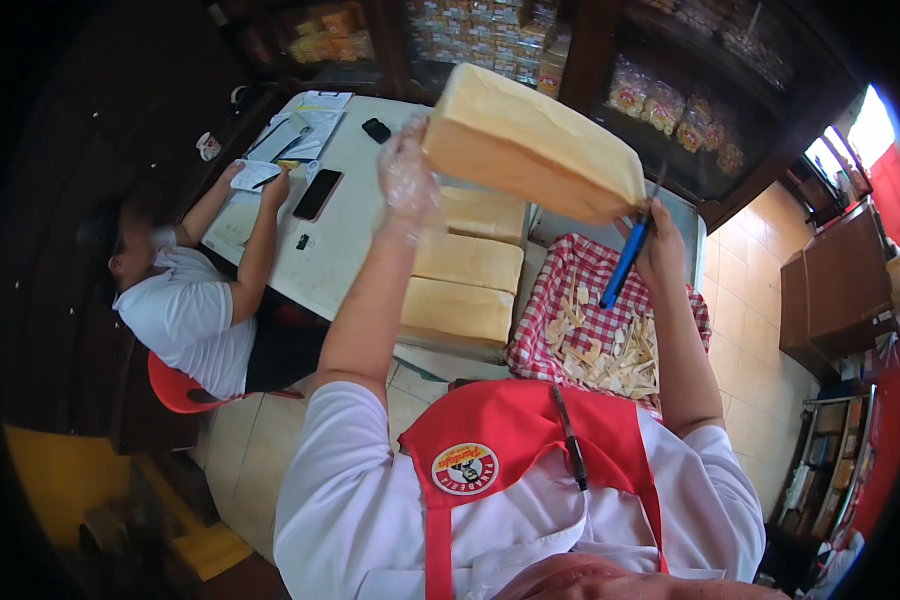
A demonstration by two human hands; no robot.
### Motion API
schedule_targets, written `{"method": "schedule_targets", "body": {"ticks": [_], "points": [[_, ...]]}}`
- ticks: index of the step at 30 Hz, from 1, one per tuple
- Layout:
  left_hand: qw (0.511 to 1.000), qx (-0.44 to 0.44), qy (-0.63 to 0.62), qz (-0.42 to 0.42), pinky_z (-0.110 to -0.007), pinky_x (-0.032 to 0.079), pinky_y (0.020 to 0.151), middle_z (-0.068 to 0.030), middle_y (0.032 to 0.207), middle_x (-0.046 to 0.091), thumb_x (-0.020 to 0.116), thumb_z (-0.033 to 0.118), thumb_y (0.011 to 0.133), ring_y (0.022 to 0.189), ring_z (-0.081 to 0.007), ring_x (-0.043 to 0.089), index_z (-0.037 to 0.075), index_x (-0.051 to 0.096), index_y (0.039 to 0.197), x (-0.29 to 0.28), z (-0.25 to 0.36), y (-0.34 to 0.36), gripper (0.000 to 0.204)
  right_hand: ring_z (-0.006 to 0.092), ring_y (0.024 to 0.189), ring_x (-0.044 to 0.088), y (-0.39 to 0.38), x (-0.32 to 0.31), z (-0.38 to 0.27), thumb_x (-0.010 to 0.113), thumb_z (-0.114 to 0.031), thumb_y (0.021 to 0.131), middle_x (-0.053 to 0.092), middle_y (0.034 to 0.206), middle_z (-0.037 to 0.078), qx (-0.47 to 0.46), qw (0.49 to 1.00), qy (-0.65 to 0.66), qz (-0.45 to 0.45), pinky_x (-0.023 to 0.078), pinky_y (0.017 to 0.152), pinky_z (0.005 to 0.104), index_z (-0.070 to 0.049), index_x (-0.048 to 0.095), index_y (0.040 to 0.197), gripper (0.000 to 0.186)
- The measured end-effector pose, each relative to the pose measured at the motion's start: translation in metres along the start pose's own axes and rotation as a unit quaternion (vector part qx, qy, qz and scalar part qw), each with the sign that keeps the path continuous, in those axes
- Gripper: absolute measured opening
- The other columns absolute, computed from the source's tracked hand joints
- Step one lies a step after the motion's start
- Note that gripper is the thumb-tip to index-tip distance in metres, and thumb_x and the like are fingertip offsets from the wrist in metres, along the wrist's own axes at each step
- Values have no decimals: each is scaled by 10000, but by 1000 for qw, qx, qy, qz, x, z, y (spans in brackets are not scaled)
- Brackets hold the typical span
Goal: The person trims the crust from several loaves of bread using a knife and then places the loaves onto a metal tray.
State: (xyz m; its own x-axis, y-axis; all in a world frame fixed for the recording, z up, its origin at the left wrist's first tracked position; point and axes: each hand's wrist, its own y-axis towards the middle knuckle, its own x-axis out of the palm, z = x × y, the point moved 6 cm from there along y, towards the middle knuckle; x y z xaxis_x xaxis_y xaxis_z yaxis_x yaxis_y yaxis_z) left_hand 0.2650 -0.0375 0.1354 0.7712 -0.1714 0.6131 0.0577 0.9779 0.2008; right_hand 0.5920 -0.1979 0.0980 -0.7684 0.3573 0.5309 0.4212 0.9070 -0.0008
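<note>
A long loaf of bread (535,145) with pale crust is held up, tilted, over the table. My left hand (408,175), in a clear plastic glove, is closed on its left end. My right hand (662,245), at the other end, grips a blue-handled knife (625,262) whose dark blade points up beside the loaf's right end. Below the raised bread, several more loaves (460,310) lie side by side. Under my right hand, thin crust trimmings (620,355) fill part of a basket lined with red-and-white checked cloth (580,262).
At the left, a person (190,310) sits on a red chair (175,385), writing on papers. A phone (318,194), a small black object (376,130) and a clip (305,242) lie on the white table (355,240). Cabinets with bagged goods (660,108) stand behind; brown boxes (838,290) are at right.
</note>
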Motion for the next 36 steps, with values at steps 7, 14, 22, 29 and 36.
{"method": "schedule_targets", "body": {"ticks": [7,14,22,29,36], "points": [[937,-3,329,-120,-324,414,965,-122,1216,609,527,332,939,1096,-229,575,-25,485,1306,-115,-20,135,514,200,885,603,84,57,76,441,-277,1003,600,941,49,38,998,-48,-13,529,822,391,-67,568,1022,247],[964,-246,60,-85,-330,345,1015,-115,1231,603,381,623,935,1134,-220,535,-15,539,1271,-153,-86,146,738,184,697,597,114,45,140,512,-262,969,585,807,69,103,992,-32,68,525,597,320,-36,571,971,233],[905,-392,161,37,-334,452,767,-53,906,624,437,598,919,808,-179,554,90,634,941,-218,-146,128,546,163,747,590,133,3,203,501,-216,965,609,870,54,211,968,-113,73,512,671,320,-17,596,997,222],[935,-331,109,68,-306,482,673,-34,777,612,631,400,884,700,-156,562,85,626,829,-216,-146,123,320,168,787,595,120,11,206,503,-214,968,621,910,65,219,972,-63,63,507,729,296,0,603,1029,245],[964,-222,123,73,-342,498,742,-63,881,604,621,306,896,779,-171,585,53,584,1070,-235,-131,112,309,202,800,616,114,11,191,526,-205,943,613,913,89,240,957,-126,101,517,724,320,3,595,1045,241]]}}
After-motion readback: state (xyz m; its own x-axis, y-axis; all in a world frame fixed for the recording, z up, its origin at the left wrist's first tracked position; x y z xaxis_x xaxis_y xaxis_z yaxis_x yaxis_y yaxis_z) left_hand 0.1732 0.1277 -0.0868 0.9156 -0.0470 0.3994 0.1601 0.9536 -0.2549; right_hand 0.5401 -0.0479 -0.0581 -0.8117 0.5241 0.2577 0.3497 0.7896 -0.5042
